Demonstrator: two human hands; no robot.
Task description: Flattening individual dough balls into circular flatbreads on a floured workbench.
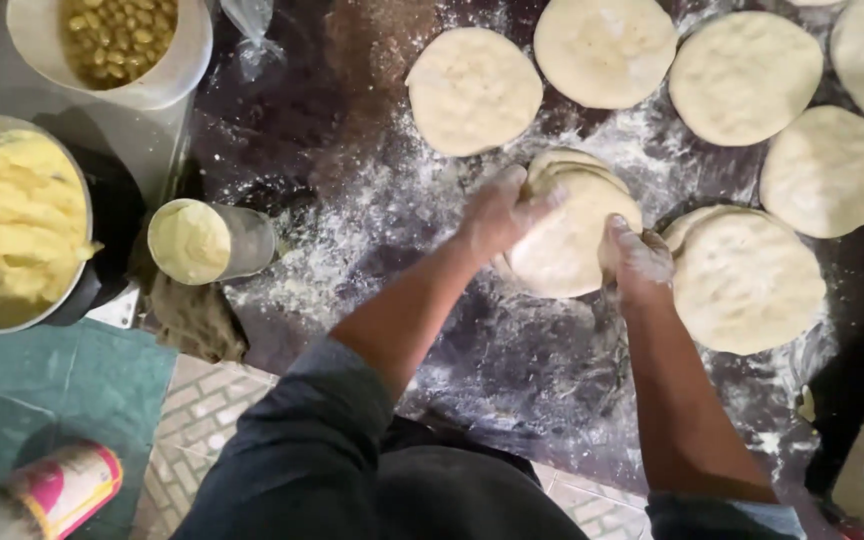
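1. Bottom left corner: pink and yellow can [64, 487] lying tilted on a teal cloth [52, 385], label too blurred to make out.
2. Top left: white tub [162, 75] full of yellowish kernels, with a clear plastic bag [252, 40] scrunched up just beside it.
3. Left edge: big metal bowl [22, 225] heaped with pale yellow mash – and a small steel cup [214, 242] of the same stuff lying on its side near it, next to a brownish rag [195, 318].
4. Middle: stack of flat dough rounds [570, 230] sitting on the dark floured worktop [372, 200], with more dough discs [745, 78] spread above and to the right, another stack [747, 280] touching close on the right.
5. Left hand [500, 212] floury, fingers curled over the stack's upper left edge, gripping the top round.
6. Right hand [636, 262] floury too – pinching the stack's right edge, forearm coming up from below.
7. Both arms bare to rolled dark sleeves, reaching in from the bottom.
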